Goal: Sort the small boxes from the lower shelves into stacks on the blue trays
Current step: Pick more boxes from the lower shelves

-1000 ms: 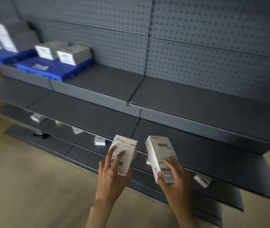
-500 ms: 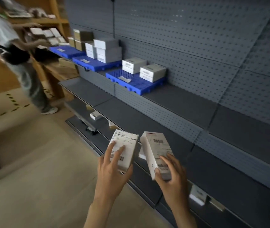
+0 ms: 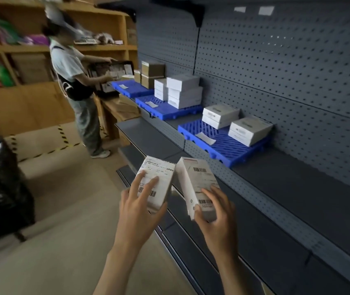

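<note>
Two boxes in play at the bottom centre of the frame. The left hand (image 3: 136, 206) has its fingers wrapped around the left box (image 3: 156, 184), label side up; the right hand (image 3: 216, 216) grips the right box (image 3: 197, 188) the same way, and the two boxes lean close at their top corners, whether touching is hard to tell.

Up at centre right, the nearest blue tray (image 3: 223, 145) already carries two short stacks of white boxes (image 3: 248, 130), with a paper slip (image 3: 205, 138) on its front. Beyond it, the middle tray (image 3: 159, 107) holds a taller white stack, and the far tray (image 3: 130, 89) has brown cartons behind it. So the sorting looks well underway, with these two boxes not yet placed.

Labels? Barcodes and small printed lines show on both held boxes, but nothing is legible. At upper left another person (image 3: 74, 81) works at wooden shelving.
</note>
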